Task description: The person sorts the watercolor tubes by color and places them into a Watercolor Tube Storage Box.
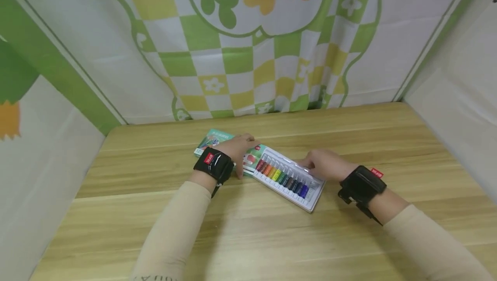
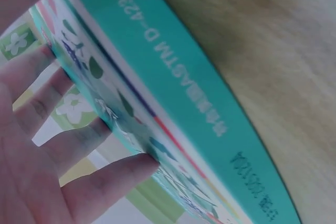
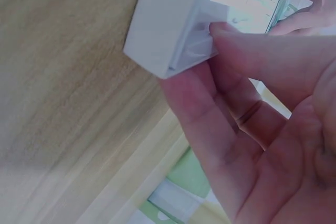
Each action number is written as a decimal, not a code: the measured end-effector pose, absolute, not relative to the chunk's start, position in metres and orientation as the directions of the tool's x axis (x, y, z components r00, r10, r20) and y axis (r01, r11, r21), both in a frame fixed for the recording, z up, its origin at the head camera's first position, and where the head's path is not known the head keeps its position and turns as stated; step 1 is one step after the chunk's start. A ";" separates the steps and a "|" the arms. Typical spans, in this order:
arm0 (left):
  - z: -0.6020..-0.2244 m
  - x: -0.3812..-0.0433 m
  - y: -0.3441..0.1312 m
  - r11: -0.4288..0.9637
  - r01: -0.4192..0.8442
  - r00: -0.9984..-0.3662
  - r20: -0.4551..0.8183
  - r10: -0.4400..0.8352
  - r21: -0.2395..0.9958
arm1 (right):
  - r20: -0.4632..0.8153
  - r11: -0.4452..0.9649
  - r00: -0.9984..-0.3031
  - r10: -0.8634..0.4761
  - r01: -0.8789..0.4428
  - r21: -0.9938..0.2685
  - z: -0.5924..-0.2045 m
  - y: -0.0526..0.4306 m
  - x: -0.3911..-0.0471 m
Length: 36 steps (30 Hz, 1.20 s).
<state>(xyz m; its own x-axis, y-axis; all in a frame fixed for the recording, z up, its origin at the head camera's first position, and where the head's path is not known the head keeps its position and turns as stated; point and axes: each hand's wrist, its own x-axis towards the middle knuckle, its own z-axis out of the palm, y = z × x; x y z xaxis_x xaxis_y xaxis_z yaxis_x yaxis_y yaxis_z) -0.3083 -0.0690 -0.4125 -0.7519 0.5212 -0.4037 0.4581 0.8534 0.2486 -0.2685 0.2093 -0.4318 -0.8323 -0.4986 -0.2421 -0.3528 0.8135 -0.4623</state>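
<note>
A green cardboard paint box (image 1: 216,137) lies slanted on the table, with printed flowers on its top. My left hand (image 1: 234,148) grips it across the middle, thumb on the near side and fingers over the far side; its green side wall (image 2: 173,66) fills much of the left wrist view. A white tray (image 1: 316,194) sticks out of the box's right end. Several coloured paint tubes (image 1: 282,177) lie in a row in it. My right hand (image 1: 327,164) pinches the tray's far right part, thumb on top and fingers beneath. The tray's inner end is hidden.
The wooden table (image 1: 248,238) spreads around the box on all sides. Behind its back edge hangs a green and yellow checked curtain (image 1: 240,61). White fabric walls (image 1: 458,86) stand at the left and right.
</note>
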 end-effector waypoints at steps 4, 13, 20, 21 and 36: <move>-0.410 -0.309 -0.067 0.851 0.466 -0.743 -0.416 0.525 0.241 | -0.213 0.797 -0.824 -0.524 -0.386 -0.464 -0.432 0.211 -0.268; -0.409 -0.300 -0.061 0.838 0.469 -0.730 -0.411 0.546 0.280 | -0.203 0.800 -0.832 -0.516 -0.384 -0.462 -0.436 0.205 -0.269; -0.413 -0.294 -0.050 0.842 0.477 -0.745 -0.392 0.540 0.252 | -0.173 0.788 -0.827 -0.536 -0.415 -0.455 -0.434 0.191 -0.283; -0.414 -0.292 -0.049 0.843 0.472 -0.747 -0.390 0.538 0.260 | -0.168 0.785 -0.827 -0.536 -0.415 -0.459 -0.434 0.187 -0.286; -0.419 -0.265 -0.052 0.823 0.508 -0.749 -0.341 0.568 0.256 | -0.121 0.738 -0.870 -0.478 -0.323 -0.593 -0.444 0.209 -0.269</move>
<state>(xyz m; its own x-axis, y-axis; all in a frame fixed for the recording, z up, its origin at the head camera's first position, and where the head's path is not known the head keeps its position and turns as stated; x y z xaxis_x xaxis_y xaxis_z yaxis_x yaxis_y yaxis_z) -0.2653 -0.0524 -0.4191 -0.7489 0.5680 -0.3414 0.5075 0.8228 0.2557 -0.2689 0.2093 -0.4439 -0.8700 -0.4780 -0.1207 -0.3231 0.7378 -0.5927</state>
